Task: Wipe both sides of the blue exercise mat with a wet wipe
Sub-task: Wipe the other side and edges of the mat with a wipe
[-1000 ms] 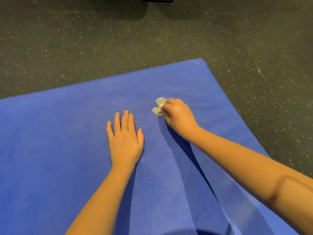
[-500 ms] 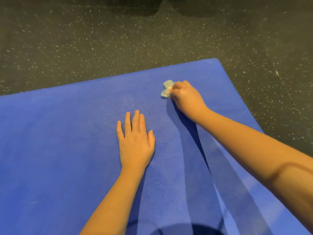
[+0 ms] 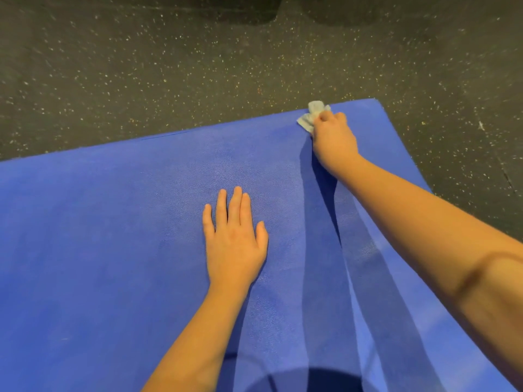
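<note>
The blue exercise mat (image 3: 113, 250) lies flat on the floor and fills most of the view. My left hand (image 3: 233, 239) rests palm down on the middle of the mat, fingers straight. My right hand (image 3: 334, 140) grips a crumpled pale wet wipe (image 3: 311, 116) and presses it against the mat at its far edge, close to the far right corner. Part of the wipe sticks out past my fingers over the edge.
Dark speckled rubber floor (image 3: 198, 66) surrounds the mat on the far and right sides. Dark shapes (image 3: 254, 7) sit at the top edge of the view. Shadows of my arms fall across the mat.
My right hand has slid the wipe away from me, from near my left hand's fingertips up to the mat's far edge. My left hand has stayed flat on the mat.
</note>
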A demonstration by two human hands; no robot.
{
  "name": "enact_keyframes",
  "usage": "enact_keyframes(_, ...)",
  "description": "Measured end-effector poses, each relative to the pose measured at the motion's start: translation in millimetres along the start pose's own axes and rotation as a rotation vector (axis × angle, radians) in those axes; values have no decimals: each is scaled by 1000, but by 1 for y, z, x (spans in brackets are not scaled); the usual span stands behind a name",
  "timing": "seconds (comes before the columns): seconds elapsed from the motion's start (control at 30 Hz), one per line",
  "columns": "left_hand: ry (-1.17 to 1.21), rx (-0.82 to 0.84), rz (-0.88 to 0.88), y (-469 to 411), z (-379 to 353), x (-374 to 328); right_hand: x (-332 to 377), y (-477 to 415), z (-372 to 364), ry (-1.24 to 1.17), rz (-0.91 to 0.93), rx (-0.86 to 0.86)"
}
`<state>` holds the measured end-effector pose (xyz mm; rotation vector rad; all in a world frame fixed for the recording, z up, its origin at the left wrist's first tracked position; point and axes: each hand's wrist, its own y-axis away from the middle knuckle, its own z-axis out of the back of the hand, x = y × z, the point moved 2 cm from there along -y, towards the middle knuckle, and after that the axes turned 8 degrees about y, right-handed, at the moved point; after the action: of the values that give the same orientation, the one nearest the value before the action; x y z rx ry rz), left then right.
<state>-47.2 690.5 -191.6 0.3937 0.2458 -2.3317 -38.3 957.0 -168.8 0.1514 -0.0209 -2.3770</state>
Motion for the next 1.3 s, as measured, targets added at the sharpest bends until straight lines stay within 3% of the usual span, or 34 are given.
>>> enact_keyframes(0.07, 2, -7, -4, 0, 0, 1, 8, 11, 1, -115, 39, -21)
enact_keyframes(0.2, 1, -14, -5, -2, 0, 1, 8, 71, 1, -265, 516, -197)
enact_keyframes(0.37, 12, -13, -10, -1, 0, 3, -22, 86, -2, -277, 179, -302)
enact_keyframes(0.53, -10, -37, -30, -2, 0, 1, -10, 168, -5, -329, 507, -193)
enact_keyframes(0.67, -46, -72, -49, 1, 5, -5, -45, 175, -6, -334, 143, -254)
enact_keyframes(0.87, 37, 15, -112, 52, -3, -24, -42, 244, 0, -344, 404, -195)
enact_keyframes(1.0, 56, 38, -98, 55, -4, -18, -65, 243, -7, -332, 40, -287)
enact_keyframes(1.17, 58, 71, -112, 56, -3, -20, -44, 289, 5, -383, 296, -68)
enact_keyframes(1.3, 56, 91, -110, 55, -3, -18, -75, 295, 2, -415, -55, -73)
